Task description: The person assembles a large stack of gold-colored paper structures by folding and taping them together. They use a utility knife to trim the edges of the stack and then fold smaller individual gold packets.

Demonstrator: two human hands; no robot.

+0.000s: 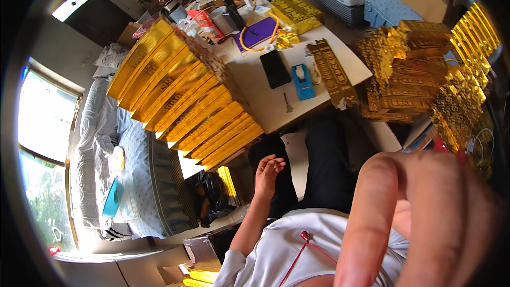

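My left hand (pixel 269 171) rests above my left thigh, fingers loosely curled and slightly apart, with nothing visible in it. Very large and close on the lower right, my right hand (pixel 419 207) has bent fingers; their tips run out of the picture, so anything they touch is hidden. Ahead of my left hand, a long row of folded gold foil paper pieces (pixel 183 93) stands along the left side of the white table (pixel 249 103). A black phone (pixel 275 69), a blue tape dispenser (pixel 303 82) and a flat gold printed cardboard piece (pixel 332 72) lie on the tabletop.
Cups, bottles, a purple flat item (pixel 256 34) and a yellow-gold box (pixel 296 13) crowd the table's far end. Stacked gold boxes (pixel 406 74) and shiny gold foil (pixel 459 103) stand at right. A bed (pixel 143 175), a black plastic bag (pixel 212 196) and a window are at left.
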